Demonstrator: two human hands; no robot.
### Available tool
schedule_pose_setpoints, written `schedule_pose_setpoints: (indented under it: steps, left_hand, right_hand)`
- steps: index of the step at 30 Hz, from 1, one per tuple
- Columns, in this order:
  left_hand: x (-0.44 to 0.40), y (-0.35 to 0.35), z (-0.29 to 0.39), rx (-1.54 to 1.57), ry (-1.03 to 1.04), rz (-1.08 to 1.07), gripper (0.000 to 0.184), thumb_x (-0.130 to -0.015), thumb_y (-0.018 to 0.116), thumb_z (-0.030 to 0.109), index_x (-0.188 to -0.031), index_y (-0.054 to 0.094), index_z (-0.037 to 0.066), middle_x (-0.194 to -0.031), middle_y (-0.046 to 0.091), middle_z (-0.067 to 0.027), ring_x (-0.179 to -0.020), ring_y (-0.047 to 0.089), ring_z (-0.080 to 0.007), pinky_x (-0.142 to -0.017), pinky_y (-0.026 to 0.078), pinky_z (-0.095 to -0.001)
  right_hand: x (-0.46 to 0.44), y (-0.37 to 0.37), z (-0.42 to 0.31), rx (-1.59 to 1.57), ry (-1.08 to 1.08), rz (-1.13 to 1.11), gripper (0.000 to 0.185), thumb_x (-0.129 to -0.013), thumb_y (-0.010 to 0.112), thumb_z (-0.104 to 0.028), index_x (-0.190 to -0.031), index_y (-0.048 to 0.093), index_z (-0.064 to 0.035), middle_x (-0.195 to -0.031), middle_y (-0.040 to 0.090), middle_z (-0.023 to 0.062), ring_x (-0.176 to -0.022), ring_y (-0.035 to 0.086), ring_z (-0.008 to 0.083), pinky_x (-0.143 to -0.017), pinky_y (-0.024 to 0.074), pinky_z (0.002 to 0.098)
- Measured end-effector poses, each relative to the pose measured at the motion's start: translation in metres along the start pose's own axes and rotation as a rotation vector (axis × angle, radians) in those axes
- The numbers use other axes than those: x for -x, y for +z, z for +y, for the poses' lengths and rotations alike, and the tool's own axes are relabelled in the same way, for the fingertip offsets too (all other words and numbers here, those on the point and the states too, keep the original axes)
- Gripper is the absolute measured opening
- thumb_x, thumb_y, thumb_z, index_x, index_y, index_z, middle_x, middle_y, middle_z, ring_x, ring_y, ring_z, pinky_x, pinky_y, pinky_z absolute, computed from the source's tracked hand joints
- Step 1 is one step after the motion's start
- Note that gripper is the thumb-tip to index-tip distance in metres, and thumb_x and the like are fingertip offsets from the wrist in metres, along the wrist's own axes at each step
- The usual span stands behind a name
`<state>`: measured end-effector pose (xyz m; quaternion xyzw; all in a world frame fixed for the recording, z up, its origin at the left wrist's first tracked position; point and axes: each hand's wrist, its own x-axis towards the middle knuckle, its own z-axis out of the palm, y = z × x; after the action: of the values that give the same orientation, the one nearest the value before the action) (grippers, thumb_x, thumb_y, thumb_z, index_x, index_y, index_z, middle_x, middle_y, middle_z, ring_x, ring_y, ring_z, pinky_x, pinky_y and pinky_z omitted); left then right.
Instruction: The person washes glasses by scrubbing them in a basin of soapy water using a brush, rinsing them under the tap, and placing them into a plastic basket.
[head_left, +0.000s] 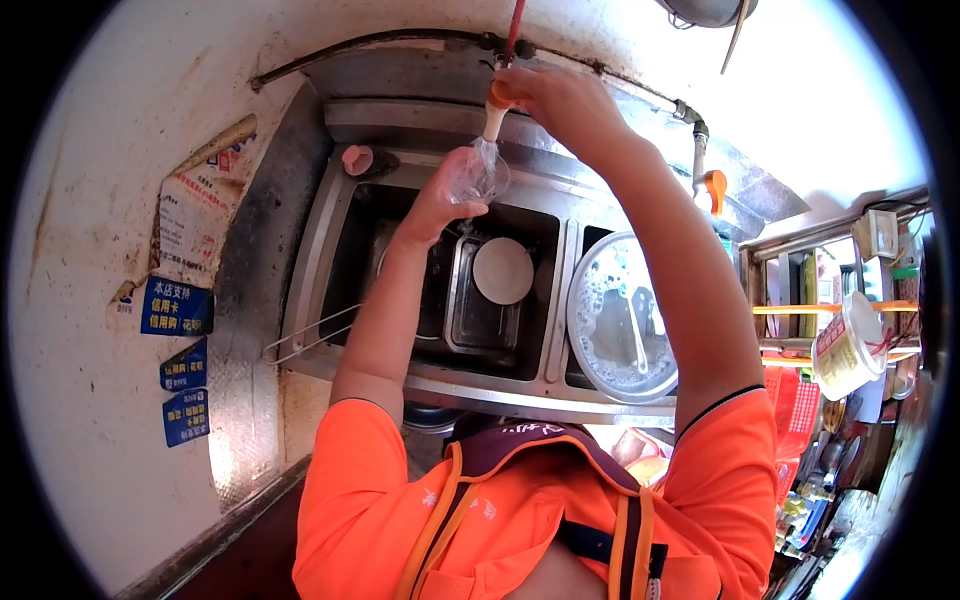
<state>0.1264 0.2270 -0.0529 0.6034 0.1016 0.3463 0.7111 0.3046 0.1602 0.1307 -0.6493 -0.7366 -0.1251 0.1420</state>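
Note:
My left hand (440, 203) holds a clear cup (483, 182) tilted under the white tap (494, 124), and water runs from the spout into it. At the top of that tap, my right hand (560, 103) has its fingers closed on the orange tap handle (502, 96). Below the cup, a round white dish (503, 271) lies in a rectangular metal tray (463, 325) in the left sink basin (535, 345). In the right basin stands a large metal bowl (590, 365) of foamy water, with a white long-handled spoon (637, 335) in it.
A small pink cup (357, 160) sits on the sink's back left corner. Thin metal handles (315, 333) stick out over the left rim. A second tap (714, 190) is at the back right. At the right, a white tub (850, 348) hangs near shelves with red baskets (793, 410).

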Motion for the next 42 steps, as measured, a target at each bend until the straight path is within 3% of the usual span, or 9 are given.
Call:
schedule_pose_setpoints:
  steps: [5,12,14,20,24,27,31,39,42]
  left_hand:
    - [0.004,0.003,-0.019,0.165,-0.031,0.12,0.087,-0.058,0.079,0.006,-0.133,0.034,0.007,-0.123,0.045,-0.0061,-0.117,0.043,-0.0199,-0.103,0.03,-0.0329]
    - [-0.002,0.004,-0.036,0.238,-0.059,0.101,0.085,-0.059,0.077,0.002,-0.132,0.034,0.008,-0.123,0.045,-0.0052,-0.117,0.043,-0.019,-0.103,0.031,-0.033]
    - [-0.003,0.003,-0.04,0.211,-0.041,0.125,0.084,-0.06,0.076,0.001,-0.133,0.034,0.007,-0.124,0.045,-0.0047,-0.117,0.043,-0.0188,-0.103,0.032,-0.0329]
    - [-0.007,0.001,-0.047,0.168,0.005,0.141,0.082,-0.061,0.075,0.004,-0.132,0.035,0.007,-0.121,0.047,-0.0037,-0.115,0.045,-0.0171,-0.098,0.037,-0.031]
    - [-0.01,-0.003,-0.048,0.188,-0.008,0.08,0.087,-0.061,0.077,0.004,-0.134,0.031,0.007,-0.125,0.044,-0.0053,-0.117,0.044,-0.0187,-0.102,0.034,-0.0325]
    - [-0.009,0.001,-0.042,0.096,-0.015,0.088,0.083,-0.06,0.075,0.006,-0.132,0.034,0.007,-0.12,0.047,-0.004,-0.114,0.046,-0.0173,-0.098,0.037,-0.0311]
    - [-0.01,0.006,-0.038,0.078,-0.014,0.112,0.083,-0.06,0.075,0.008,-0.131,0.034,0.006,-0.12,0.047,-0.004,-0.114,0.046,-0.0169,-0.098,0.037,-0.0308]
    - [-0.008,0.012,-0.035,0.164,-0.015,0.049,0.083,-0.061,0.077,0.006,-0.132,0.034,0.007,-0.125,0.046,-0.0062,-0.117,0.045,-0.0192,-0.102,0.035,-0.0342]
    - [-0.007,0.017,-0.03,0.161,-0.005,0.057,0.081,-0.062,0.076,0.004,-0.131,0.034,0.006,-0.124,0.047,-0.0067,-0.116,0.046,-0.0197,-0.101,0.036,-0.0347]
  right_hand:
    - [0.001,-0.001,-0.001,-0.018,0.01,0.006,0.033,-0.082,0.06,-0.015,-0.115,0.059,-0.017,-0.099,0.065,0.0081,-0.089,0.062,0.0294,-0.076,0.0487,0.0399]
    - [0.001,0.003,0.001,0.024,0.028,0.012,0.033,-0.082,0.06,-0.014,-0.115,0.058,-0.0169,-0.097,0.065,0.0095,-0.088,0.062,0.0296,-0.076,0.0486,0.0402]
    - [0.002,0.007,0.002,0.029,-0.034,0.128,0.025,-0.082,0.052,-0.014,-0.104,0.062,-0.0198,-0.087,0.066,0.0081,-0.083,0.064,0.0278,-0.071,0.0496,0.0378]
    - [0.002,0.009,0.005,-0.001,-0.068,0.136,0.025,-0.081,0.053,-0.013,-0.103,0.063,-0.0204,-0.087,0.066,0.0053,-0.084,0.063,0.0259,-0.071,0.0491,0.0353]
    - [0.003,0.003,0.003,-0.062,-0.07,0.139,0.021,-0.08,0.054,-0.013,-0.099,0.063,-0.0198,-0.087,0.067,0.004,-0.086,0.063,0.025,-0.071,0.0489,0.0344]
    - [0.002,0.0,0.0,-0.106,-0.022,0.087,0.029,-0.083,0.058,-0.01,-0.111,0.061,-0.0173,-0.095,0.066,0.0073,-0.086,0.063,0.029,-0.074,0.049,0.0371]
    - [0.002,0.003,-0.001,-0.037,0.008,0.077,0.029,-0.08,0.054,-0.006,-0.105,0.063,-0.0173,-0.091,0.066,0.0072,-0.084,0.063,0.0284,-0.072,0.0501,0.036]
    - [0.004,-0.003,-0.004,0.009,0.024,0.009,0.024,-0.081,0.057,-0.014,-0.104,0.062,-0.018,-0.087,0.066,0.0047,-0.083,0.064,0.0259,-0.069,0.0494,0.0348]
    - [0.004,-0.002,-0.006,0.025,0.056,0.001,0.024,-0.075,0.059,-0.008,-0.097,0.061,-0.0187,-0.08,0.065,0.0046,-0.081,0.064,0.0265,-0.068,0.0488,0.0361]
